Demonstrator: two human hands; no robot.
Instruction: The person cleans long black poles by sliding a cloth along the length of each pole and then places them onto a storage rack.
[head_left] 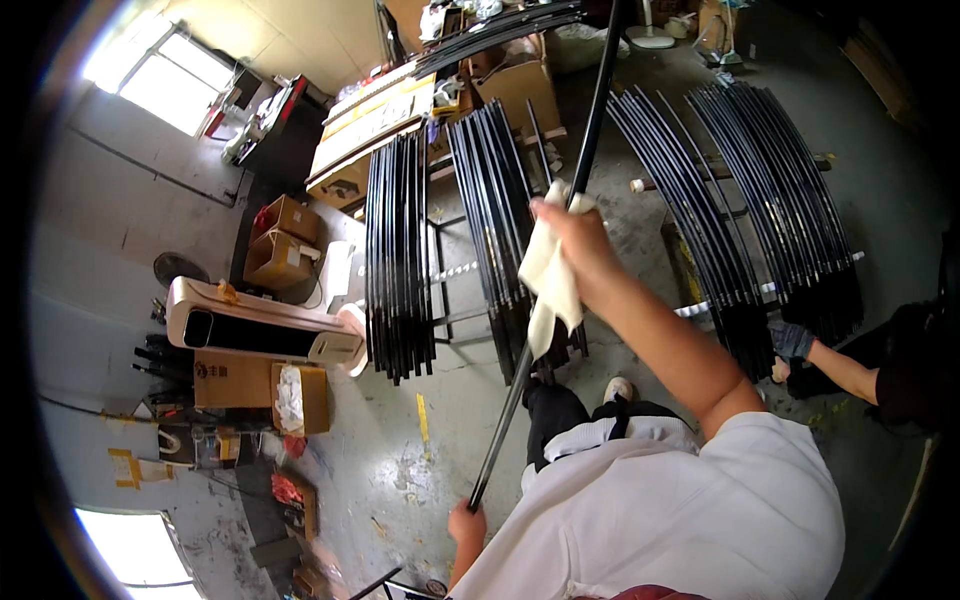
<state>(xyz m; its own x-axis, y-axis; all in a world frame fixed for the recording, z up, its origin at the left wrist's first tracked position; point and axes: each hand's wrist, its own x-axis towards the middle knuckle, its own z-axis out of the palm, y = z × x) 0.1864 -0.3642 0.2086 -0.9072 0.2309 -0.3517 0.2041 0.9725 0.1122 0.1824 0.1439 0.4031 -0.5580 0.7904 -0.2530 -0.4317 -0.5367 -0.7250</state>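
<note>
Mid-frame, we should wipe the rod point(595, 110) evenly
Left hand point(467, 523) grips its lower end; right hand point(582, 240) clasps cloth point(549, 272) against it.

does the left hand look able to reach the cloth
Probably not: the left hand holds the near end of the black rod, and the right hand grips the cloth farther up.

The long black rod point(602, 90) looks like smooth, glossy metal; the cream rag point(548, 270) against it is soft, matt, creased cloth; the racked rods point(395, 250) share the dark sheen. The pale appliance point(262, 335) has smooth, plastic-looking casing with a glossy black panel; the carton point(232, 381) is matt cardboard; the floor point(460, 420) looks hard, scuffed and faintly shiny.
</note>
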